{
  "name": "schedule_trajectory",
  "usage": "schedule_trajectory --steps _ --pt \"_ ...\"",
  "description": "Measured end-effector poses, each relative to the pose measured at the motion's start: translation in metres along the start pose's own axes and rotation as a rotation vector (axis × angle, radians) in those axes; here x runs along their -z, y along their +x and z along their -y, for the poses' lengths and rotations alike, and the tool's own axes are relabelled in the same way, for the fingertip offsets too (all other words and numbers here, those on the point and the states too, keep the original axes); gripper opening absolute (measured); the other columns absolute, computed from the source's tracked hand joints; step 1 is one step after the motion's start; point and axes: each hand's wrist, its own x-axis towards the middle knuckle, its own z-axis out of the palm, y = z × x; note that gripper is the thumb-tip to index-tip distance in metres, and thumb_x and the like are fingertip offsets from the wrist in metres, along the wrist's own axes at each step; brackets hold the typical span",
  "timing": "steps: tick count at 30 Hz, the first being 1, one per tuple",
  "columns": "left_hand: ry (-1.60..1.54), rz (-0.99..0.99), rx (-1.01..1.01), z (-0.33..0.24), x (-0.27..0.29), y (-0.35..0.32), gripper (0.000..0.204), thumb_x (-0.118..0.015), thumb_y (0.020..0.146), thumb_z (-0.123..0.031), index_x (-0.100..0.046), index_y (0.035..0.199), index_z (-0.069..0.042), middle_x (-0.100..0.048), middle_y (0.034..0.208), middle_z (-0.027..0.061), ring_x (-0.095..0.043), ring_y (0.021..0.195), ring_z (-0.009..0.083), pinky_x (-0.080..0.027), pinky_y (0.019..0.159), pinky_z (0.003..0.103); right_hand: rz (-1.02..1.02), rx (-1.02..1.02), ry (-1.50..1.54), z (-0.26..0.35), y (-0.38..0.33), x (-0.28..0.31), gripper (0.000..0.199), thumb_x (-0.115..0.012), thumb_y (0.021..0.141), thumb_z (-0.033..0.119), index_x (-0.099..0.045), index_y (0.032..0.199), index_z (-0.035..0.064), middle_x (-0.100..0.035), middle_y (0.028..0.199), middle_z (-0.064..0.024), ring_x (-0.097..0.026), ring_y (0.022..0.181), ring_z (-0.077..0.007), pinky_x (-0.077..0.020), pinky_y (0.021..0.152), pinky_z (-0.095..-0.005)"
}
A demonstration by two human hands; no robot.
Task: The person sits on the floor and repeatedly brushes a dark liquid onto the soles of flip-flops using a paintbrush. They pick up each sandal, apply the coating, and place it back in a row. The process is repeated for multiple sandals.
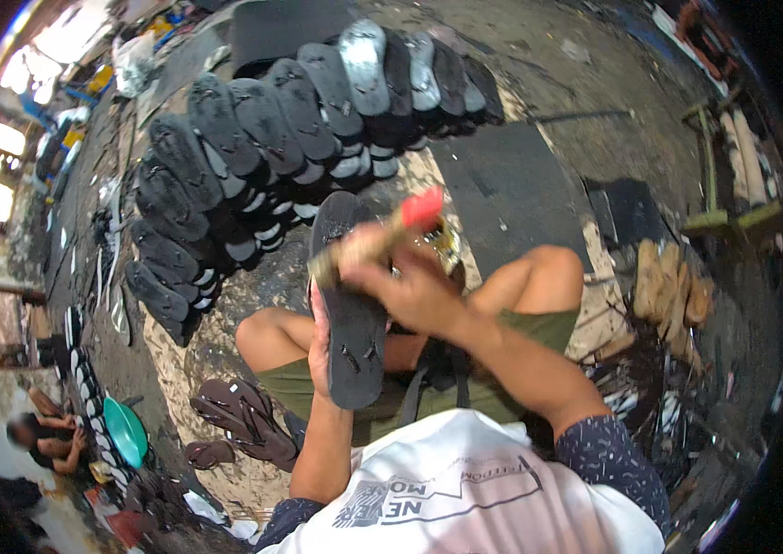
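The person sits on the floor with knees apart, in a white printed shirt [465, 503] and olive green shorts [465, 388]. The left hand [319, 346] holds a dark grey rubber flip-flop sandal [350, 295] upright between the knees, sole side toward the camera; its grip is pressed around the sandal's left edge near the heel, with only the thumb side showing. The right hand [410, 286] crosses in front of the sandal's upper half, its grip closed on a tan wooden-handled brush with a red end [391, 231], which lies slantwise across the sandal's toe end. Behind that hand, a small yellowish tin [445, 242] peeks out, partly hidden. To do this stroke well, I judge the left hand should brace the sandal firmly against the thigh so it does not flex, while the brush moves in even passes that stay on the sole and clear of the holding thumb. Just left on the floor lie a few brown sandal straps and soles [239, 420]. Farther out, a curved row of finished dark sandals with pale edges [271, 138] fans across the floor, beside a flat black rubber sheet [507, 189]. At far left, another person crouches near a teal basin [126, 431].
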Motion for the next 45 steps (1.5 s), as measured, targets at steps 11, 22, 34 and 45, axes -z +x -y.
schedule_trajectory --steps 11,22,34,45 --pt "0.049 -0.122 -0.009 0.001 -0.005 -0.008 0.059 -0.038 0.109 -0.036 -0.016 0.163 -0.031 -0.031 0.162 0.0147 -0.052 0.132 0.0437 -0.057 0.093 0.057 -0.146 -0.211 -0.039 -0.014 0.029 0.034 0.024 -0.068 0.098 0.024 -0.071 0.109 0.0027 -0.074 0.103 -0.0103 -0.069 0.097 -0.017 -0.0525 0.089 -0.0334" --pt "0.017 -0.131 -0.193 -0.02 -0.004 0.044 0.051 -0.039 0.109 -0.043 -0.028 0.158 -0.039 -0.042 0.153 0.0181 -0.056 0.124 0.0428 -0.058 0.088 0.054 0.022 -0.196 -0.011 0.004 -0.042 -0.022 0.024 -0.071 0.095 0.023 -0.068 0.108 0.0029 -0.07 0.108 -0.0105 -0.068 0.102 -0.0257 -0.0515 0.092 -0.0368" --pt "-0.186 -0.112 -0.055 0.024 -0.023 0.043 0.056 -0.043 0.109 -0.034 -0.025 0.161 -0.022 -0.043 0.152 0.0097 -0.044 0.139 0.0285 -0.035 0.119 0.048 -0.1 0.57 -0.448 -0.028 0.06 -0.009 0.028 -0.076 0.087 0.024 -0.062 0.098 0.0025 -0.059 0.083 -0.0145 -0.058 0.077 -0.0364 -0.0473 0.069 -0.0463" --pt "-0.237 -0.208 0.092 -0.009 0.057 0.109 0.073 -0.05 0.099 -0.061 -0.046 0.146 -0.005 -0.059 0.132 0.0222 -0.064 0.104 0.0387 -0.057 0.088 0.049 0.122 -0.033 -0.011 0.027 -0.06 0.015 0.012 -0.072 0.093 0.013 -0.068 0.101 0.0042 -0.067 0.102 -0.0135 -0.065 0.089 -0.0268 -0.0523 0.077 -0.0389"
